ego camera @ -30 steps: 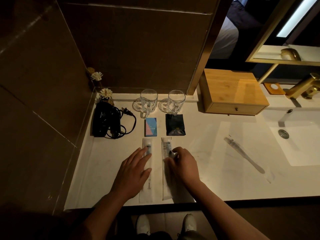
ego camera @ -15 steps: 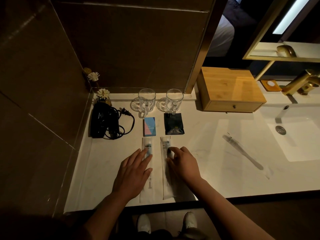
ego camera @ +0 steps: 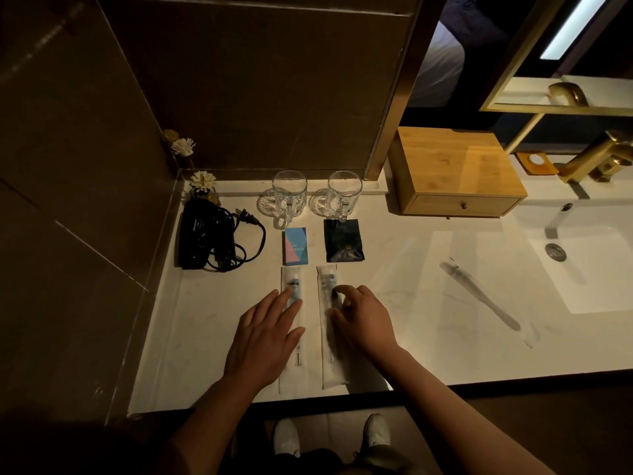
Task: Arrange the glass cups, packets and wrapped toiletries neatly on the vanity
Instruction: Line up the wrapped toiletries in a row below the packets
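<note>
Two glass cups [ego camera: 289, 195] [ego camera: 344, 196] stand on coasters at the back of the white vanity [ego camera: 394, 289]. In front of them lie a blue-and-pink packet [ego camera: 295, 246] and a black packet [ego camera: 343, 241]. Nearer me, two long white wrapped toiletries lie side by side, lengthwise. My left hand [ego camera: 265, 332] rests flat, fingers spread, on the left wrapper [ego camera: 290, 279]. My right hand [ego camera: 363, 320] has bent fingers touching the right wrapper [ego camera: 327, 282]. A third wrapped toiletry [ego camera: 479, 294] lies slanted to the right.
A black hair dryer [ego camera: 202, 234] with its coiled cord sits at the left, small flowers [ego camera: 202, 181] behind it. A wooden drawer box [ego camera: 455, 173] stands at the back right. The sink [ego camera: 596, 269] and gold tap [ego camera: 599, 154] are at the far right.
My right fingers have shifted slightly on the right wrapper and are more curled. The left hand stays flat on its wrapper. The camera moved a little.
</note>
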